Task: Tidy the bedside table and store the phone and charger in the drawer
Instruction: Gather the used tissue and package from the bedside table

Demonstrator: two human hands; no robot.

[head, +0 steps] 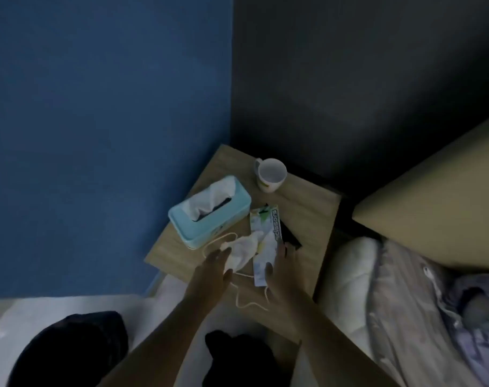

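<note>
Both hands spread wide, left hand (218, 265) touching the crumpled tissue (241, 251), right hand (279, 270) over the packet (267, 241), whose long axis runs away from that grip across the bench (307, 208).

The wall (98, 121) on one side is deep blue, the other wall (363, 79) near black. The worktop (307, 208) is pale wood grain. On it, a light turquoise tissue box (209, 219) with white tissue, a white mug (271, 174) (a yellowish mark low on its side), a white packet (265, 241) with green lettering, and a cream cord (246, 300). The bedding (405, 303) is striped lilac-grey.
</note>
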